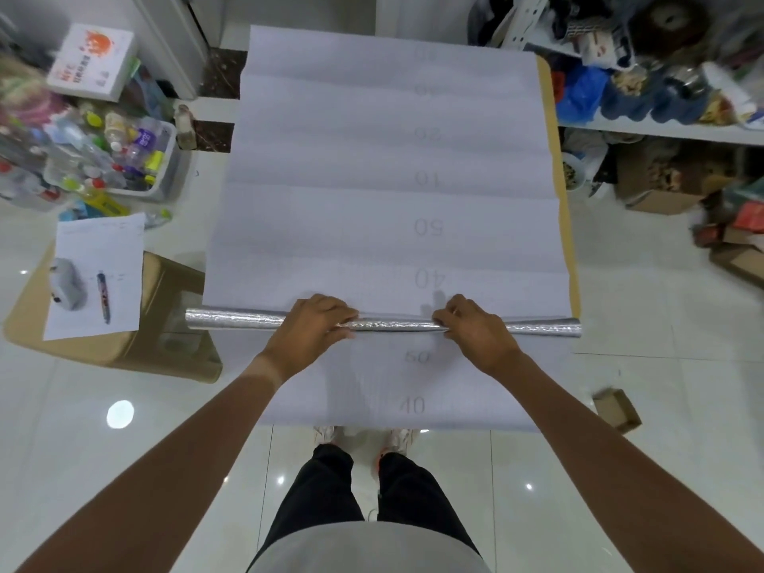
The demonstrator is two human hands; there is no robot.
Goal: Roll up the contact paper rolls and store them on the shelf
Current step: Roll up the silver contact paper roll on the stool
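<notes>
Both hands (314,324) (471,324) hide roll's (235,319) middle.

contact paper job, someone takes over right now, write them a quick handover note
Left hand: grips the silver roll left of its middle.
Right hand: grips the same roll right of its middle.
Roll lies crosswise on the white backing sheet, which is spread over the floor with numbers printed on it. Another unrolled sheet lies nearer the person's feet.
Done: only a thin roll is wound so far.
Left: wind up the long stretch ahead, then store it on the shelf at right.
</notes>
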